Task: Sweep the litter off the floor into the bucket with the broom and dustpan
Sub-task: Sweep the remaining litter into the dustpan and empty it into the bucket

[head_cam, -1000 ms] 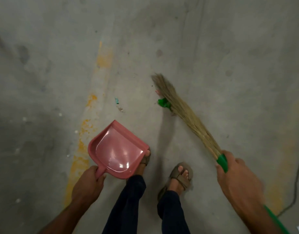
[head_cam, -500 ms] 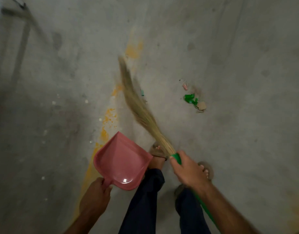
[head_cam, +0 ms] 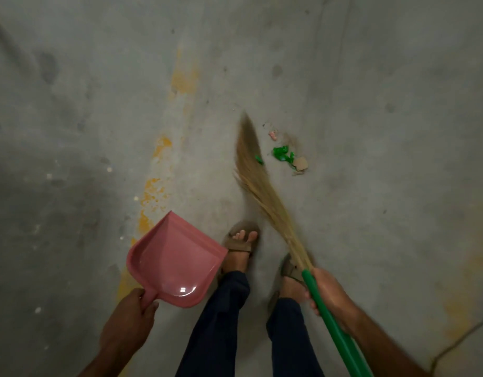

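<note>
Left hand (head_cam: 126,321), low at the near left, grips the handle of one pink dustpan (head_cam: 175,261) held above the concrete floor (head_cam: 371,131). Right hand (head_cam: 328,293) is wrapped around one grass broom's (head_cam: 264,197) green handle, bristles reaching toward four small litter pieces (head_cam: 285,155) ahead.

Bare concrete floor (head_cam: 371,77) lies open ahead and to both sides of my hands. Close in, my sandalled feet (head_cam: 241,243) stand between the dustpan (head_cam: 175,259) and the broom (head_cam: 264,197), crowding the middle. A cable (head_cam: 460,341) trails across the floor at my far right.
</note>
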